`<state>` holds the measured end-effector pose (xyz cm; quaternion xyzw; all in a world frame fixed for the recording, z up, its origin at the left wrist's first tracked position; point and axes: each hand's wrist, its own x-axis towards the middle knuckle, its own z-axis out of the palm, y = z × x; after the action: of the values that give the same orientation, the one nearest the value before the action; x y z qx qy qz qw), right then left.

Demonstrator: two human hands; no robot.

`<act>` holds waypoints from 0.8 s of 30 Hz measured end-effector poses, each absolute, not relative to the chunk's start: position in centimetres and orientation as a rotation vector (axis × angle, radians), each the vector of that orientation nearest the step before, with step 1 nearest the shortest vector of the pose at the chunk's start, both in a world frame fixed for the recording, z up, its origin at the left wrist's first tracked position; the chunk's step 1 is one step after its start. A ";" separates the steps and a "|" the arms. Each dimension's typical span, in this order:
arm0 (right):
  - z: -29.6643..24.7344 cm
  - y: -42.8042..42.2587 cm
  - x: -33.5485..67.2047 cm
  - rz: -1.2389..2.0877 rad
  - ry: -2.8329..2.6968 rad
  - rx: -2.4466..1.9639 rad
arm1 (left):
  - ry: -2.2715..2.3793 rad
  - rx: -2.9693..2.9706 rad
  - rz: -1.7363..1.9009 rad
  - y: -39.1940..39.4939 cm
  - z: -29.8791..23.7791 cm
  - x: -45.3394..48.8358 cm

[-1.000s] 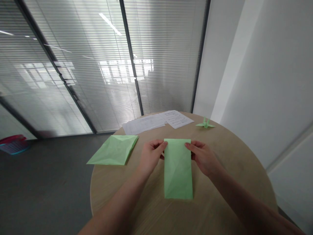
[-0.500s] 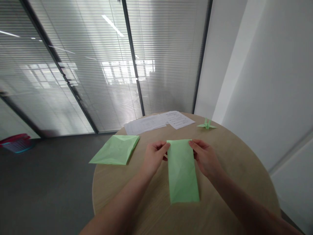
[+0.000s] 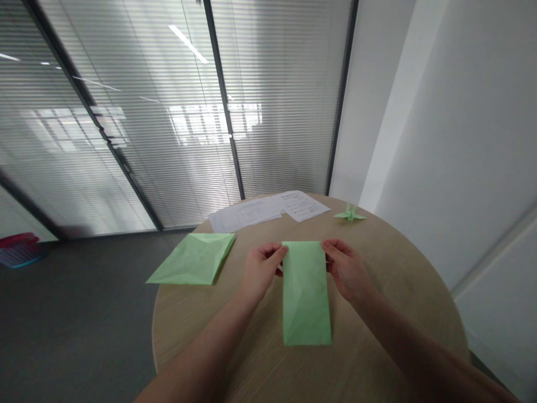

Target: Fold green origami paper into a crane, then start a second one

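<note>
A light green sheet of paper, folded into a long rectangle (image 3: pixel 306 296), lies lengthwise on the round wooden table (image 3: pixel 390 280) in front of me. My left hand (image 3: pixel 260 271) pinches its far left corner between thumb and fingers. My right hand (image 3: pixel 346 270) pinches the far right corner the same way. Both hands rest on the tabletop beside the paper's upper edge.
A second, creased green sheet (image 3: pixel 192 258) overhangs the table's left edge. Two white printed sheets (image 3: pixel 268 209) lie at the far side, and a small green paper crane (image 3: pixel 349 212) stands at the far right. Glass walls with blinds rise behind; a red basket (image 3: pixel 19 249) sits on the floor.
The folded paper and both hands stay almost still. The paper's near end shifts slightly right and then back; the view wobbles a little.
</note>
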<state>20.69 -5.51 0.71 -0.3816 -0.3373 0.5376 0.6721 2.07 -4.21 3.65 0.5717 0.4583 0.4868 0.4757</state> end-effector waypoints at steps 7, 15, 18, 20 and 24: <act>0.6 -5.5 20.7 1.194 -0.788 -0.927 | 1.119 1.370 1.190 -4.1 3.3 2.2; 0.4 -5.7 20.2 1.263 -0.900 -1.008 | 1.114 1.287 1.234 -3.4 3.3 1.7; 0.5 -5.6 20.3 1.251 -0.869 -1.001 | 1.114 1.286 1.194 -3.5 3.2 1.8; 0.5 -5.6 20.5 1.245 -0.849 -1.006 | 1.103 1.283 1.146 -3.4 3.3 1.7; 0.3 -5.6 20.7 1.288 -0.933 -1.038 | 1.039 1.306 1.047 -3.1 4.0 0.9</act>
<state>20.73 -5.59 0.33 -0.4444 -0.3994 0.5513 0.5822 0.92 -3.09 3.97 0.5525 0.4394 0.4427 0.5529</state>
